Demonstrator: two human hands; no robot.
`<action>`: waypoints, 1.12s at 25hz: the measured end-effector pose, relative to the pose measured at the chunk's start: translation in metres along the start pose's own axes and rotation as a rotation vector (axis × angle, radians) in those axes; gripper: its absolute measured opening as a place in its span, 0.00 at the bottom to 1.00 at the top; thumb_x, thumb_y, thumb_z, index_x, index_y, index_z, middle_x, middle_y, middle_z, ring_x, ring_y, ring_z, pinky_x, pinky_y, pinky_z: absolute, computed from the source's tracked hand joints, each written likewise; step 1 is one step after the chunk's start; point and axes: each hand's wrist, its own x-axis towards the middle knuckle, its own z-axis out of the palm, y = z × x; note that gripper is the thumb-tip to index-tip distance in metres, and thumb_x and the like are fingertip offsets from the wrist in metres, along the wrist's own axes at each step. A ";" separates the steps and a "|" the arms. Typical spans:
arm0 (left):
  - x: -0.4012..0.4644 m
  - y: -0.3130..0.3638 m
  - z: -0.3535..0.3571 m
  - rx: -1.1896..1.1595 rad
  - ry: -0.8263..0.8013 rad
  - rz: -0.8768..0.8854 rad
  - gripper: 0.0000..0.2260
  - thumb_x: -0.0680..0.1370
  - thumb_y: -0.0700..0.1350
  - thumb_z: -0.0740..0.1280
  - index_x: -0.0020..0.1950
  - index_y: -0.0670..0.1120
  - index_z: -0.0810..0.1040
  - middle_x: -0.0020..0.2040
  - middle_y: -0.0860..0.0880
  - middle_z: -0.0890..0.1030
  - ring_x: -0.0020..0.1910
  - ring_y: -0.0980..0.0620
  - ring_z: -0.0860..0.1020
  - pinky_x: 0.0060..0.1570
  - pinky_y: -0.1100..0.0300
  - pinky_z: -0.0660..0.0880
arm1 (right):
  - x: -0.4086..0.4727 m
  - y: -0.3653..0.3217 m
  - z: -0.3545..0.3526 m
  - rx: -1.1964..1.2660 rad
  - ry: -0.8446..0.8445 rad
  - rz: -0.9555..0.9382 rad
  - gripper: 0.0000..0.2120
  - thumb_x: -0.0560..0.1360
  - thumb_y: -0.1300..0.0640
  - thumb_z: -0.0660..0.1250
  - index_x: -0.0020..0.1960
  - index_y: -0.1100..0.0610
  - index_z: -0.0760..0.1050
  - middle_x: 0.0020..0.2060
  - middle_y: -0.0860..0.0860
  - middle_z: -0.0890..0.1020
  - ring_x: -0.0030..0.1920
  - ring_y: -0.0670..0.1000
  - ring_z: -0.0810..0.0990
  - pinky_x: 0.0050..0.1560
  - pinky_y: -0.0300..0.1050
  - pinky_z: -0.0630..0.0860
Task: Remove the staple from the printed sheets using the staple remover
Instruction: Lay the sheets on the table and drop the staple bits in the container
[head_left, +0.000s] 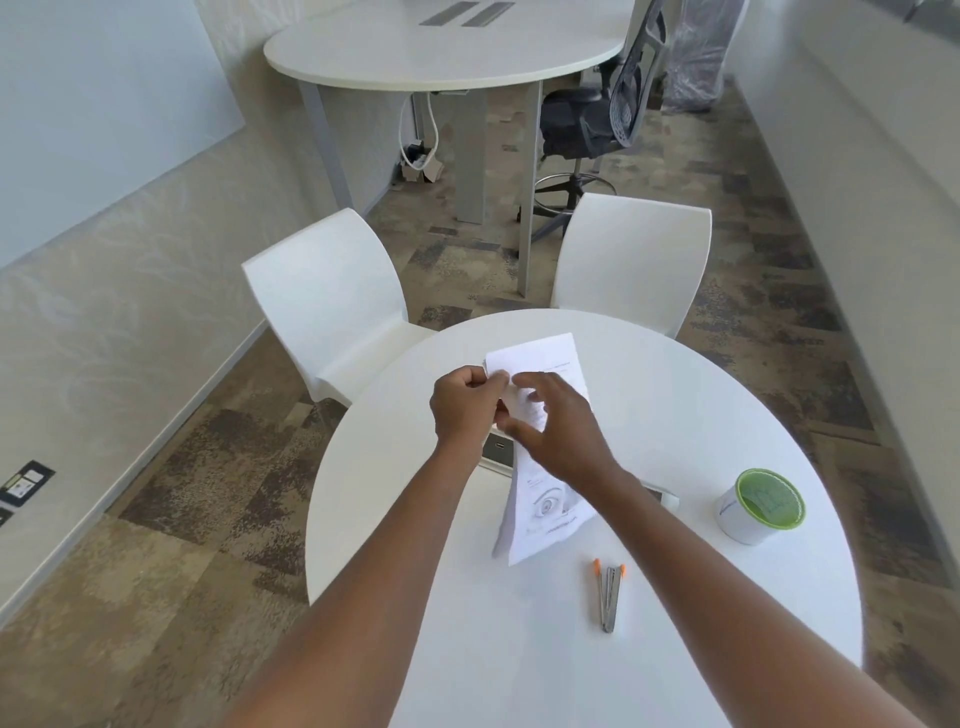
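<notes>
Left hand (465, 402) pinches the far left corner of the printed sheets (545, 512), fingers curled shut on the paper's edge. Right hand (558, 431) lies over the middle of the sheets, fingers spread and bent, thumb under the left edge; grip on the paper from this side cannot be told for certain. Sheets are lifted at the far end and sag toward the near end, which rests on the round white table (675, 395). An eye drawing shows on the near part of the top page. Staple itself too small to make out.

Staple remover (609, 597) lies flat on the table, near side of the sheets and apart from them, orange tips pointing away, untouched by either hand. White cup with green lid (761, 506) stands to the right, well apart. Two white chairs (332, 301) sit at the table's far side. Office chair (597, 119) stands beyond, beside a larger white table (441, 57).
</notes>
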 end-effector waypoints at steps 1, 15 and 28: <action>-0.002 0.006 0.000 0.030 0.007 -0.001 0.12 0.71 0.45 0.72 0.29 0.46 0.75 0.28 0.48 0.79 0.30 0.47 0.79 0.34 0.55 0.80 | 0.004 -0.004 0.003 -0.016 0.003 0.007 0.23 0.71 0.50 0.74 0.64 0.52 0.75 0.58 0.47 0.80 0.55 0.48 0.79 0.55 0.45 0.76; 0.014 0.020 -0.024 0.371 -0.065 0.415 0.12 0.78 0.54 0.69 0.60 0.55 0.81 0.59 0.56 0.82 0.51 0.56 0.79 0.51 0.59 0.76 | 0.029 -0.009 -0.023 0.028 0.150 0.179 0.06 0.76 0.58 0.66 0.45 0.51 0.81 0.37 0.44 0.83 0.38 0.47 0.79 0.40 0.43 0.75; 0.022 0.034 -0.026 0.238 -0.290 0.308 0.07 0.74 0.51 0.75 0.45 0.48 0.85 0.39 0.53 0.85 0.37 0.57 0.78 0.41 0.62 0.73 | 0.035 -0.012 -0.030 0.344 0.036 0.270 0.05 0.75 0.57 0.70 0.40 0.55 0.81 0.34 0.51 0.84 0.31 0.45 0.75 0.34 0.40 0.70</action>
